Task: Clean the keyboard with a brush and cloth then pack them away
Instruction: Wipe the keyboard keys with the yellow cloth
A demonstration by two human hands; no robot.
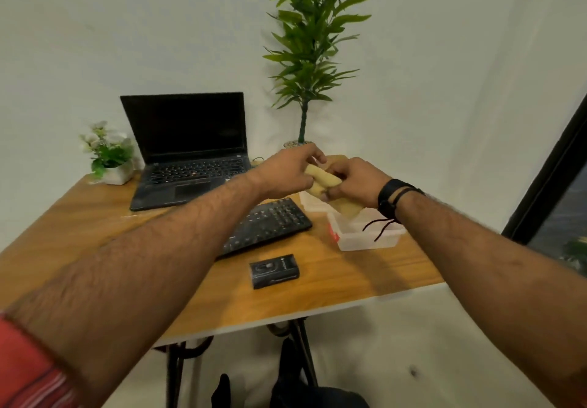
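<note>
Head view: both hands up over the right side of the wooden tabletop (317, 287), working a rolled-up tan cloth (333, 191) between them. Left hand (286, 172) curled round the upper end of the roll, fingers wrapped over the top; right hand (355, 182) pinching the middle, thumb and fingers closed on the fabric. Lower end of the cloth hanging just above a clear plastic box (368, 236), not obviously touching it. Black keyboard (270, 226) lying angled on the tabletop just left of the box, partly hidden by the left forearm. Small black packet (274, 271) nearer the front edge. Open laptop (187, 150) further back, little flower pot (108, 156) at its left, tall leafy plant (311, 42) behind the hands. Black band on the right wrist. Can't spot a brush anywhere.
</note>
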